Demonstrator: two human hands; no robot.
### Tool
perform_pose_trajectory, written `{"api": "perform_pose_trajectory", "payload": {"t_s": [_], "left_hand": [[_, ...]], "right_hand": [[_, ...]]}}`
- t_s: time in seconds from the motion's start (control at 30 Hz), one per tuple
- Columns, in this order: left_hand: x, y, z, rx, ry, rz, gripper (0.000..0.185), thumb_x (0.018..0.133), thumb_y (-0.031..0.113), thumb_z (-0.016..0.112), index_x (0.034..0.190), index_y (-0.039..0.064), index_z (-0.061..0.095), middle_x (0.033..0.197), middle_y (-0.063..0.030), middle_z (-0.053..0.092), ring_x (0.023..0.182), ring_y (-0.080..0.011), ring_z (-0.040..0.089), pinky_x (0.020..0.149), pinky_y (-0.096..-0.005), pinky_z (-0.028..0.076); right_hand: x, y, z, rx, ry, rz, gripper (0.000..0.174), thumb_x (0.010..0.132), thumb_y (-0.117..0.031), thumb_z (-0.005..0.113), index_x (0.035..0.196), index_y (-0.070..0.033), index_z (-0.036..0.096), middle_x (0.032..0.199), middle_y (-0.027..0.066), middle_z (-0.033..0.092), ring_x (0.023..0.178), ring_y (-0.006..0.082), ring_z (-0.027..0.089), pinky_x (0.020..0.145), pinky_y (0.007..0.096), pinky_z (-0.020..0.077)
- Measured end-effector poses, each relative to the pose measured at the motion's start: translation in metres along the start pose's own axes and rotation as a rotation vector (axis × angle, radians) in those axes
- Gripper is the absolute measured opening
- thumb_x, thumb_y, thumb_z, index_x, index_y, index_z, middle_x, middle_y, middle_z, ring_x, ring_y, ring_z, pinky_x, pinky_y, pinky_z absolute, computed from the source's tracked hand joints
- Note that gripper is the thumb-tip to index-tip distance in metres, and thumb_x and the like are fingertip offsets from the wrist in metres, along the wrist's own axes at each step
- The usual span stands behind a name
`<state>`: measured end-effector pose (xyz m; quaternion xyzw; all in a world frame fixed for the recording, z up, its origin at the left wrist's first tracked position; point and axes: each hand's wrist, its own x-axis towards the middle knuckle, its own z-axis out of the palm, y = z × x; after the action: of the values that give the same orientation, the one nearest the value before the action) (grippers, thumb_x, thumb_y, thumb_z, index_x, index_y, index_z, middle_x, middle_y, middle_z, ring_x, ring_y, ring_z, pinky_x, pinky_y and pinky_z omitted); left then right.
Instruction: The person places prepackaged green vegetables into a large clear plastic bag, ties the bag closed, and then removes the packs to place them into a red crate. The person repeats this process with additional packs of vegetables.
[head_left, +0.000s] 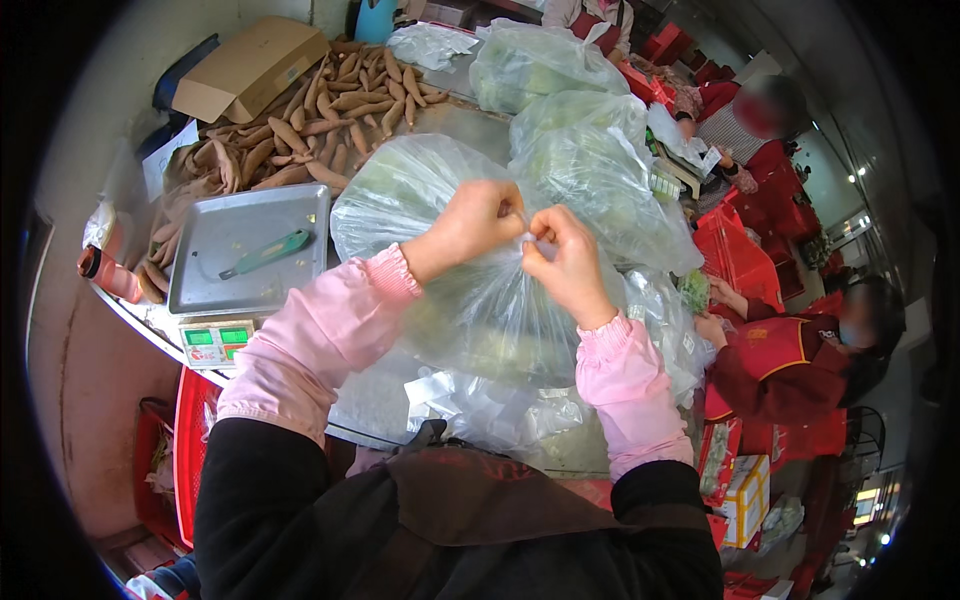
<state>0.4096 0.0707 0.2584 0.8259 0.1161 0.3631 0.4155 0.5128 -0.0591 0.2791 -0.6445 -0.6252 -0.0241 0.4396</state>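
A large clear plastic bag (480, 315) with pale green produce inside stands on the metal table in front of me. My left hand (480, 221) and my right hand (562, 259) pinch its gathered neck, the fingertips of both nearly touching. Folds run out from the neck across the bag. Left of the bag lies a metal weighing scale's tray (195, 262) with a green-handled knife or cutter (270, 253) on it. More filled clear bags (592, 165) stand behind and to the right. What exactly the produce is cannot be told.
Sweet potatoes (322, 127) lie heaped at the back left beside a cardboard box (251, 67). A pink bottle (112, 274) lies near the left edge. Loose plastic packaging (480, 409) is at the near edge. Co-workers (787, 352) handle produce at the right, among red crates (739, 255).
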Motion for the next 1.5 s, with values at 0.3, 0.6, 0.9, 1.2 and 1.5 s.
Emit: {"api": "perform_pose_trajectory", "payload": {"t_s": [0.3,0.6,0.9,1.2,1.5], "left_hand": [[0.020,0.022,0.004,0.298,-0.021,0.175,0.015,0.068,0.010,0.066,0.076,0.000,0.058,0.070,-0.0169,0.060,0.061,-0.0347,0.058,0.055,-0.0396,0.045],[0.005,0.007,0.000,0.414,0.063,0.175,0.016,0.073,0.013,0.064,0.082,0.000,0.060,0.075,-0.0178,0.060,0.067,-0.0348,0.060,0.059,-0.0417,0.047],[0.018,-0.004,0.005,0.175,-0.031,0.029,0.017,0.070,0.015,0.065,0.073,-0.002,0.062,0.068,-0.0199,0.061,0.063,-0.0373,0.060,0.057,-0.0413,0.047],[0.035,0.020,0.001,0.400,-0.077,0.079,0.020,0.069,0.021,0.064,0.067,0.001,0.064,0.066,-0.0189,0.061,0.062,-0.0368,0.060,0.057,-0.0434,0.048],[0.044,-0.004,0.012,0.468,-0.137,-0.028,0.027,0.071,0.030,0.062,0.067,0.003,0.066,0.071,-0.0202,0.063,0.069,-0.0386,0.062,0.061,-0.0465,0.049]], "right_hand": [[0.002,0.005,0.000,-0.241,0.050,0.055,0.016,0.067,0.000,0.065,0.075,0.000,0.051,0.074,0.0121,0.054,0.065,0.0259,0.054,0.058,0.0350,0.0439],[0.005,0.019,0.004,0.076,0.073,0.180,0.013,0.067,-0.002,0.061,0.071,-0.001,0.048,0.065,0.0069,0.049,0.056,0.0179,0.047,0.053,0.0314,0.0409],[0.011,0.011,-0.007,0.039,-0.051,0.163,0.015,0.069,-0.005,0.064,0.074,-0.001,0.050,0.071,0.0105,0.053,0.061,0.0226,0.054,0.056,0.0343,0.0441],[0.015,0.017,-0.002,-0.289,0.052,0.030,0.014,0.069,-0.005,0.064,0.074,0.000,0.051,0.072,0.0149,0.056,0.063,0.0307,0.057,0.056,0.0396,0.0446],[0.013,0.024,0.008,-0.351,0.136,-0.026,0.012,0.070,-0.002,0.062,0.071,-0.002,0.050,0.068,0.0127,0.054,0.060,0.0303,0.055,0.054,0.0385,0.0433]]}}
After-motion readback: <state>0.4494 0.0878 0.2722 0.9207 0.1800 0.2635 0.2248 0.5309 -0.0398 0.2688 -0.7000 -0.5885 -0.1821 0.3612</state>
